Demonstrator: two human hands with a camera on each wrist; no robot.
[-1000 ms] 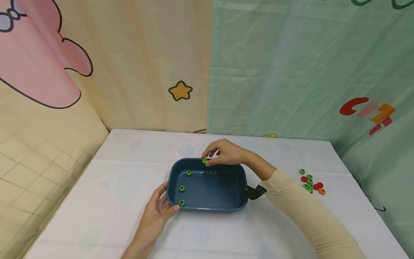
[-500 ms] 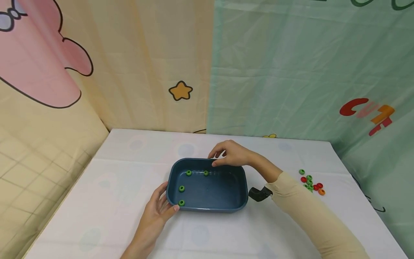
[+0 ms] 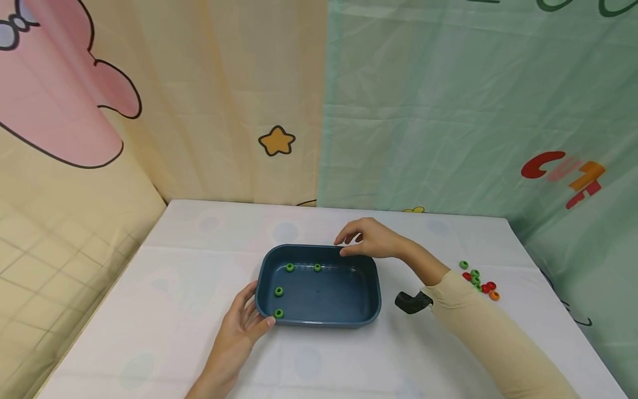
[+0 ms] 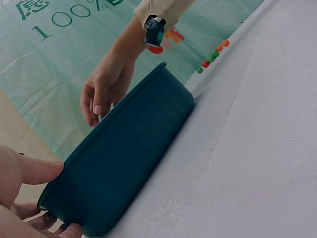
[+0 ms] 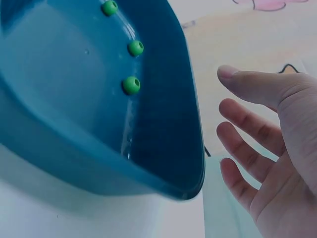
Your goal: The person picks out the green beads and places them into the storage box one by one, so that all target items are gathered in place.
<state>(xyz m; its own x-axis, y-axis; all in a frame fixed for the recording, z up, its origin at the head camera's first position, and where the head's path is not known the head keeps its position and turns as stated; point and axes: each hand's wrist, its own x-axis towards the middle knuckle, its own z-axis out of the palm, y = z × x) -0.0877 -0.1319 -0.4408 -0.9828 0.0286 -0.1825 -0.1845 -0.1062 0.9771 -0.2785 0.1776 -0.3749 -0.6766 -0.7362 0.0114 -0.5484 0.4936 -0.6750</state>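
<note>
In the head view, a dark blue rectangular tray (image 3: 324, 299) stands on the table with several green beads (image 3: 279, 291) on its floor, along the left side and the far wall. My left hand (image 3: 239, 327) grips its near left corner; the left wrist view has the thumb (image 4: 43, 171) at the rim and fingertips below. Over the far rim, right of the middle, hovers my right hand (image 3: 374, 238), fingers loosely bent. The right wrist view shows no bead between thumb and fingers of that hand (image 5: 282, 134); a green bead (image 5: 131, 85) lies in the tray.
Right of the tray, a loose cluster of green and red beads (image 3: 490, 286) with one orange bead (image 3: 494, 296) lies on the white tablecloth (image 3: 174, 288). The right forearm's sleeve (image 3: 488, 327) partly covers it. Printed curtains (image 3: 423, 111) hang behind the table.
The right hand has let go of a green bead, which now lies inside near the far wall. That hand has drawn back to the right along the rim. The left hand stays put.
</note>
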